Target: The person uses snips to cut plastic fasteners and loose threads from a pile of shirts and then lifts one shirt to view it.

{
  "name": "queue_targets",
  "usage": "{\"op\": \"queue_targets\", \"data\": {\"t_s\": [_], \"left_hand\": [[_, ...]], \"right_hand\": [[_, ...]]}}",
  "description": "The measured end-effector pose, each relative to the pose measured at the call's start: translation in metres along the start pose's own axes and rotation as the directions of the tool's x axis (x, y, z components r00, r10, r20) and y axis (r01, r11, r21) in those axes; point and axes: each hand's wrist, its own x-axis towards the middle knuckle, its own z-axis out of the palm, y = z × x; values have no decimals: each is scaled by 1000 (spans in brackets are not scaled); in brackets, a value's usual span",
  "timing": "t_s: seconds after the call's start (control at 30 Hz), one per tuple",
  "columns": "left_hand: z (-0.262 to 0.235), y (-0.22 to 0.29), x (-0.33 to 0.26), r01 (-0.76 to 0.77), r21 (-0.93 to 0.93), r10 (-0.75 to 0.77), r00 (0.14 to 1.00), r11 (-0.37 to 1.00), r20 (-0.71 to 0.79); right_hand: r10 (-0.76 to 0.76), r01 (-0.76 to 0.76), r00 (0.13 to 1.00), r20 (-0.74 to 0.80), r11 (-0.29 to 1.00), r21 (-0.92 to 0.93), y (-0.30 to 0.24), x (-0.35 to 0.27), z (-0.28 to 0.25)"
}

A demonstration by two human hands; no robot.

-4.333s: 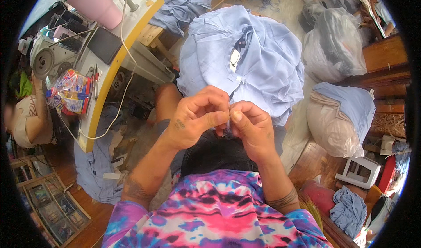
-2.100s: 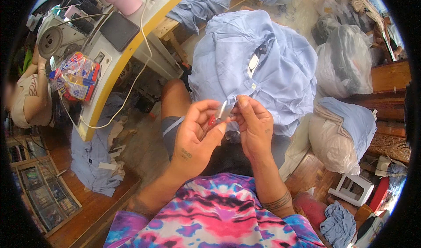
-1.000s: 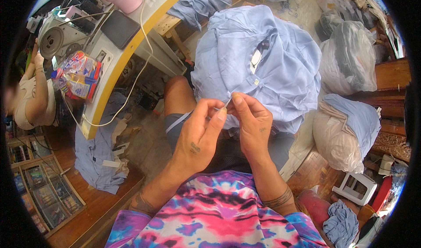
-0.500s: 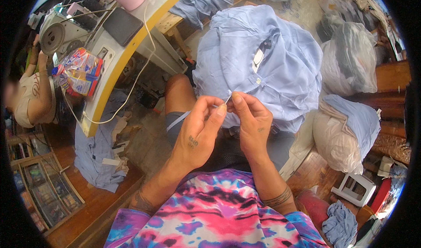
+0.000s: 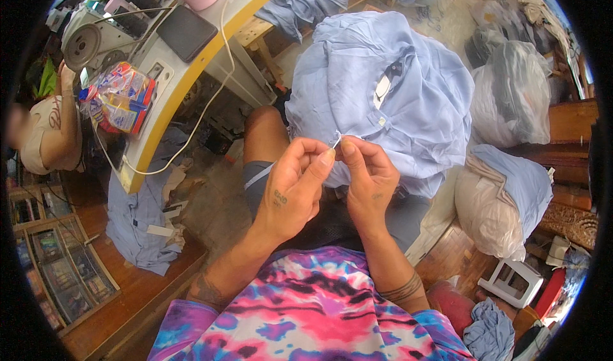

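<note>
In front of my lap, my left hand (image 5: pixel 292 192) and my right hand (image 5: pixel 370 181) meet, thumbs and forefingers pinched close together. Between the fingertips shows a small white thread-like piece (image 5: pixel 338 137), its loose end sticking up; its exact kind is too small to tell. Just beyond the fingers, a big heap of light blue cloth (image 5: pixel 332 74) rests over my knees. It looks like a shirt, with a collar opening, a dark inner label (image 5: pixel 397 67) and a white tag (image 5: pixel 382 88). Neither hand grips the cloth visibly.
At the upper left stands a yellow-edged sewing table (image 5: pixel 167 115) with a black phone (image 5: pixel 186 33), a colourful plastic packet (image 5: pixel 121 99) and a hanging white cable (image 5: pixel 205 109). Another person (image 5: pixel 48 131) sits beyond. Stuffed clear bags (image 5: pixel 511 93) and a white stool (image 5: pixel 511 283) lie to the right.
The white piece's frayed end now stands out a little more above my fingertips. Both hands keep their pinch in nearly the same place; the whole view has shifted slightly.
</note>
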Motion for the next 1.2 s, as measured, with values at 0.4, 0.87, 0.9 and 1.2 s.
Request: {"op": "queue_targets", "data": {"t_s": [0.4, 0.87, 0.9, 1.2], "left_hand": [[-12, -13, 15, -48, -206, 59, 997, 977, 47], [-16, 2, 39, -149, 212, 119, 982, 966, 150], [-15, 7, 38, -49, 128, 26, 984, 991, 178], [-5, -4, 34, 361, -435, -143, 878, 825, 458]], "right_hand": [[-50, 49, 998, -34, 999, -6, 18, -13, 3], [-158, 161, 987, 36, 979, -129, 5, -12, -7], [-163, 166, 986, 33, 975, -145, 2, -12, -8], [-406, 412, 910, 79, 867, -280, -23, -13, -19]]}}
